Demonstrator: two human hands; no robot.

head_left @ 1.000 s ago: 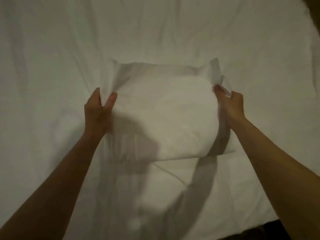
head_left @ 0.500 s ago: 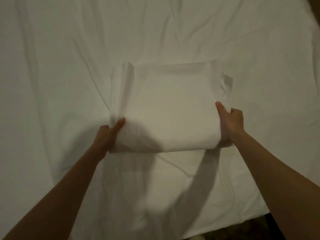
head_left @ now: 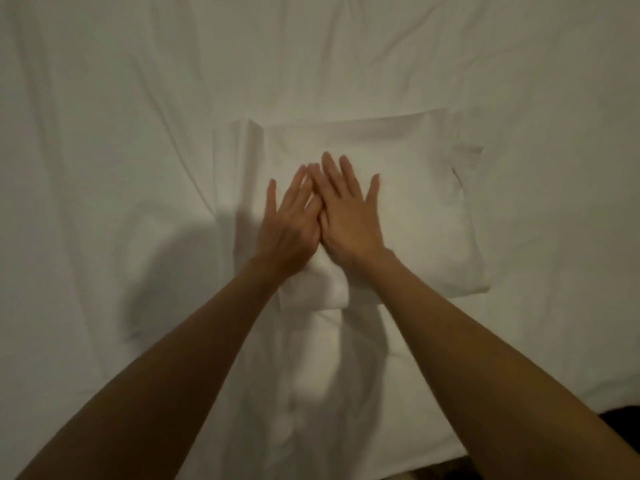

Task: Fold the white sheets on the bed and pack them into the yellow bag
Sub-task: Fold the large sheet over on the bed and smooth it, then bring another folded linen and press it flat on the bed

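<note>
A folded white sheet (head_left: pixel 422 209) lies as a thick rectangle in the middle of the bed. Both of my hands lie flat on top of it, palms down, fingers straight and spread. My left hand (head_left: pixel 291 223) sits at the left of the fold's middle, and my right hand (head_left: pixel 349 216) is just beside it, with the fingers of the two overlapping. A loose corner sticks out at the fold's right edge. The yellow bag is not in view.
The bed's white cover (head_left: pixel 104 168) spreads wrinkled on all sides of the fold. The bed's near edge (head_left: pixel 540 424) runs along the bottom right, with dark floor below it.
My hands let go of the fold's left and right sides and came together flat on its top. The sheet settled down onto the bed.
</note>
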